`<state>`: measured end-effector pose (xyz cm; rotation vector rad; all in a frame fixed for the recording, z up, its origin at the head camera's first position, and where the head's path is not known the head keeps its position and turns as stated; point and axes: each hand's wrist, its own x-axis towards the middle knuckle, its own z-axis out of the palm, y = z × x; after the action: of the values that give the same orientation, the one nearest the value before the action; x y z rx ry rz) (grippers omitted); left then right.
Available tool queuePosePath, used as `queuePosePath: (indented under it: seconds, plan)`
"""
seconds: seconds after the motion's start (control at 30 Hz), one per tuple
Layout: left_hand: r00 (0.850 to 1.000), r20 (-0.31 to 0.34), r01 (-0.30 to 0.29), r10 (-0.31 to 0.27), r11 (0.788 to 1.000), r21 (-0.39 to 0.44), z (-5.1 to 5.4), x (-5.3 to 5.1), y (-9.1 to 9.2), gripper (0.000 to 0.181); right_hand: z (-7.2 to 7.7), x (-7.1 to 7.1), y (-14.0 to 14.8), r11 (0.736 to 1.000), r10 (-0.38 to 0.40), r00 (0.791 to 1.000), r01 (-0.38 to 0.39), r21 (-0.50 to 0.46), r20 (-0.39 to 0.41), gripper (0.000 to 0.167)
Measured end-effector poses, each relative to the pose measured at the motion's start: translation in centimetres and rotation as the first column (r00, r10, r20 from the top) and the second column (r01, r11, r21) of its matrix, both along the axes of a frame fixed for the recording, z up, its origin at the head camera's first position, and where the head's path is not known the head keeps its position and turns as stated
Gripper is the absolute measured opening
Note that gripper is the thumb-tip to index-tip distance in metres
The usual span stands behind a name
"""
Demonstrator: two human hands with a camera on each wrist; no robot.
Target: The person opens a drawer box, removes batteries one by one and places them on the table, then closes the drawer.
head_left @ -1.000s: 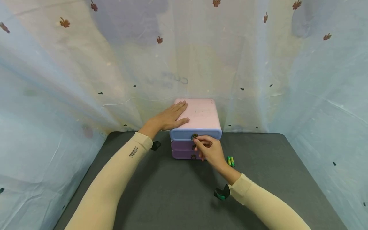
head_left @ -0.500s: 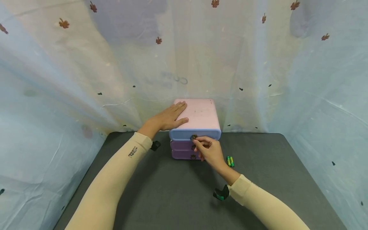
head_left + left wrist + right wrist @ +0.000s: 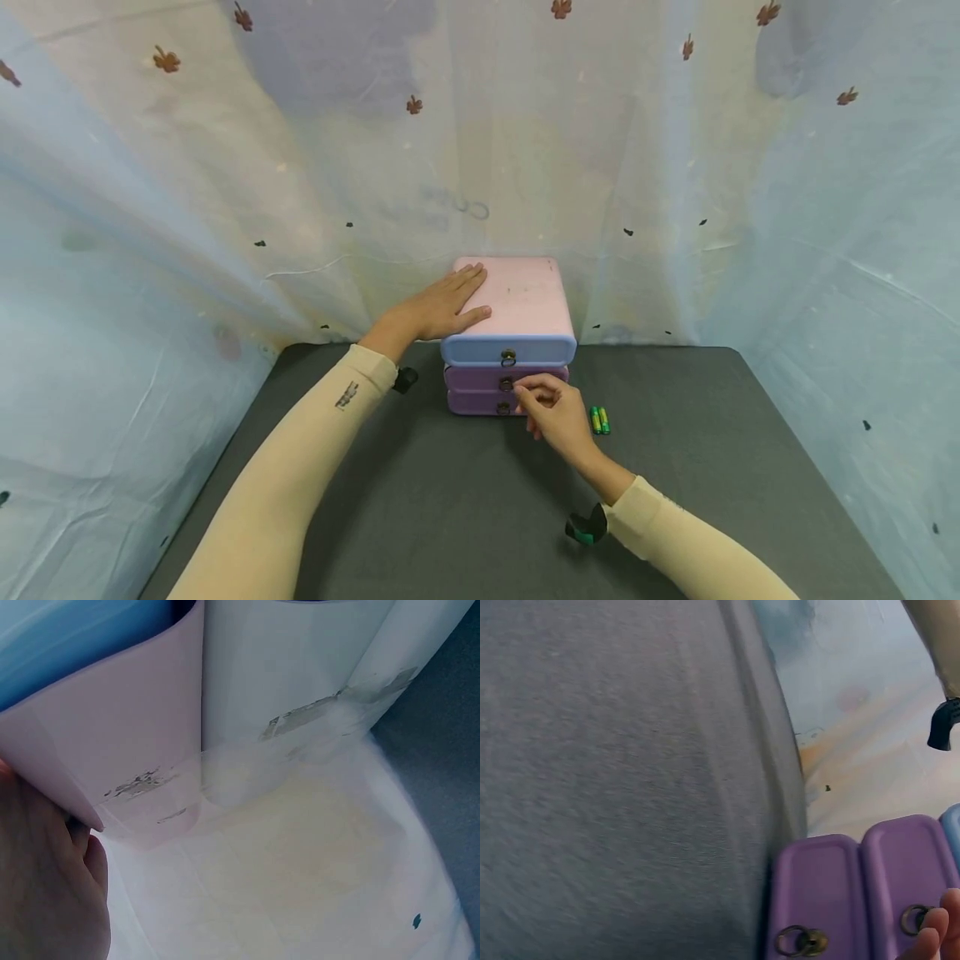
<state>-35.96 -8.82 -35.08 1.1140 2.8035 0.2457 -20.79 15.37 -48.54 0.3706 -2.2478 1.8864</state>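
Note:
A small drawer unit with a pink top (image 3: 525, 292) has a blue top drawer (image 3: 468, 351) and two purple drawers (image 3: 468, 380) below. My left hand (image 3: 435, 310) lies flat on the left part of the top, fingers spread; the left wrist view shows it (image 3: 52, 877) against the pink side. At the middle drawer's metal ring (image 3: 506, 384) are the bent thumb and forefinger of my right hand (image 3: 558, 417). The right wrist view has its fingertips (image 3: 937, 922) beside that ring (image 3: 913, 919); whether they pinch it is unclear. All three drawers look closed.
Two green batteries (image 3: 600, 420) lie side by side on the dark grey table (image 3: 465, 500), right of the unit. Pale patterned sheeting (image 3: 360, 167) hangs behind and at both sides. The lowest drawer also has a ring (image 3: 791, 941).
My right hand has let go of the blue drawer's ring and moved down to the purple middle drawer's ring. My left hand stays where it was on the pink top.

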Motion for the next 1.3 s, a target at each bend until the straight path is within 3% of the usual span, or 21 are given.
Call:
queuePosePath:
  seconds: [0.37, 0.9, 1.3]
  plan:
    - [1.000, 0.005, 0.001, -0.001, 1.000, 0.012, 0.2, 0.3, -0.1, 0.084, -2.0, 0.2, -0.6, 0.999, -0.021, 0.998, 0.023, -0.036, 0.054, 0.025]
    - [1.000, -0.006, 0.000, 0.000, 1.000, -0.007, 0.0, 0.0, 0.0, 0.086, -1.6, 0.4, -2.1, 0.980, -0.030, 0.978, 0.069, -0.184, 0.207, 0.024]
    - [1.000, 0.003, 0.008, -0.008, 1.000, 0.009, 0.4, 0.4, -0.1, 0.084, -1.2, 0.1, -2.8, 0.963, -0.013, 0.957, 0.090, -0.255, 0.288, 0.029]
